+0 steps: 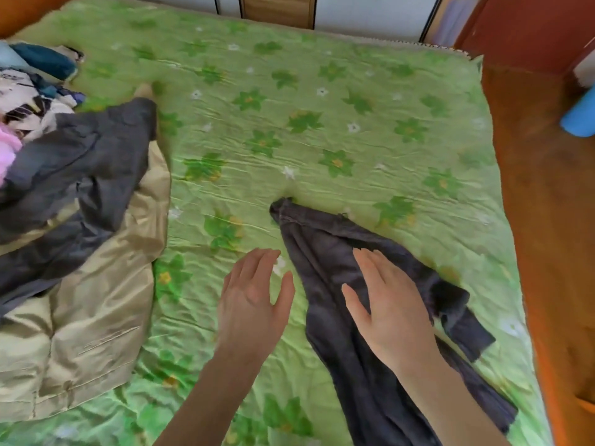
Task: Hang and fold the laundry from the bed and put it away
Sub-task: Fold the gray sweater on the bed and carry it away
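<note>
Bright, even daylight fills the scene, with a sheen on the green bedspread (322, 130) and the tan garment (96, 317). Shadows are soft and faint. Wide-angle distortion bends the bed's edges. Overall detail is soft, blurrier toward the corners; the left hand (251, 304) is darker than the right hand (392, 310).

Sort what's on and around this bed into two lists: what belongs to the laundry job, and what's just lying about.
Belongs to the job:
- dark grey garment spread on the bed, under the open right hand
- left hand, open, over the bedspread
- laundry pile at the left edge
- beige trousers beside the pile

Just lying about:
- green flowered bedspread
- blue cylinder on the floor
</note>
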`<act>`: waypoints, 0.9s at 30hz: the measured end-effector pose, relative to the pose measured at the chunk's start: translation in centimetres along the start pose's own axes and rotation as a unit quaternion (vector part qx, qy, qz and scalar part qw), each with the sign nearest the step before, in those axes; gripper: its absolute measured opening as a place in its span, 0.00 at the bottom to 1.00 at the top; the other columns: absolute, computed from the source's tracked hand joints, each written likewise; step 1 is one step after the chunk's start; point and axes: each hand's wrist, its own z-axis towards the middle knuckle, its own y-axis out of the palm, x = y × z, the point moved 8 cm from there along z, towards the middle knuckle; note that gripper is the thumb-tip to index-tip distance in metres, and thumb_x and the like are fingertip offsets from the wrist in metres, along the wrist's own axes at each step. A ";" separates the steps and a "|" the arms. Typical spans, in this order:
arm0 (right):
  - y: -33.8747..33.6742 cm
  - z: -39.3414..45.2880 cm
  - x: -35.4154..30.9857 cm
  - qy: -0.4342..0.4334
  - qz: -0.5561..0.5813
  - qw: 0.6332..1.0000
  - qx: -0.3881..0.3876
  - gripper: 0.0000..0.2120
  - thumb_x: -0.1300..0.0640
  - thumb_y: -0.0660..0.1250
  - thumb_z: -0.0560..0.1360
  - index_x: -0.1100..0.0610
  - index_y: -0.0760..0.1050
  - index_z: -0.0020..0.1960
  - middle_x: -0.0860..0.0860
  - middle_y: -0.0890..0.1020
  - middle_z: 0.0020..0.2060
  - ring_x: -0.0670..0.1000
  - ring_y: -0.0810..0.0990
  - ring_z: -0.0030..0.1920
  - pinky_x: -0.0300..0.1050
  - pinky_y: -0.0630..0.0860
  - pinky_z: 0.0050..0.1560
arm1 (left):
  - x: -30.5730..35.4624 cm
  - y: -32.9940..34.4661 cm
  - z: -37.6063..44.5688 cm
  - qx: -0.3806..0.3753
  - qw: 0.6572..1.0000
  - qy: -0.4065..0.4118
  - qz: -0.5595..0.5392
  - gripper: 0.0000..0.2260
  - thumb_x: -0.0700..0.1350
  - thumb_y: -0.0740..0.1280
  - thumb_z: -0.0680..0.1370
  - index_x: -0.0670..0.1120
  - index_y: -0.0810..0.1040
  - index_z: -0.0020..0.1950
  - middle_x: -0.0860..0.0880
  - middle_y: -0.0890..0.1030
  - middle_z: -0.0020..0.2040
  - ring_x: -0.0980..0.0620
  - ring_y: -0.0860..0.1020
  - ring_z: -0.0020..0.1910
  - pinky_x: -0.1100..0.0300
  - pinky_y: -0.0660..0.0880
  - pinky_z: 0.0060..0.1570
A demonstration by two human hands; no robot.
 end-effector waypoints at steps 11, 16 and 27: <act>15.6 7.1 6.5 0.010 -0.071 0.997 -0.037 0.25 0.49 0.62 0.84 0.58 0.70 0.77 0.54 0.75 0.74 0.54 0.72 0.76 0.58 0.65 0.78 | -6.8 18.2 3.8 -0.067 0.997 -0.032 0.018 0.20 0.54 0.59 0.82 0.44 0.81 0.64 0.47 0.83 0.57 0.44 0.80 0.58 0.46 0.78 0.58; 18.1 11.3 8.7 0.000 -0.086 0.995 -0.044 0.26 0.51 0.66 0.82 0.60 0.70 0.77 0.57 0.75 0.74 0.58 0.72 0.75 0.60 0.68 0.76 | -8.0 22.6 5.6 -0.083 0.994 -0.039 0.062 0.17 0.54 0.61 0.81 0.45 0.82 0.60 0.47 0.82 0.50 0.43 0.81 0.51 0.47 0.77 0.50; 21.6 16.1 10.7 0.091 -0.041 0.988 -0.122 0.11 0.58 0.63 0.83 0.56 0.74 0.65 0.55 0.80 0.57 0.62 0.78 0.55 0.56 0.71 0.57 | -9.8 24.1 6.9 -0.221 0.945 -0.238 -0.017 0.21 0.40 0.69 0.77 0.45 0.64 0.67 0.44 0.67 0.59 0.39 0.76 0.46 0.52 0.68 0.44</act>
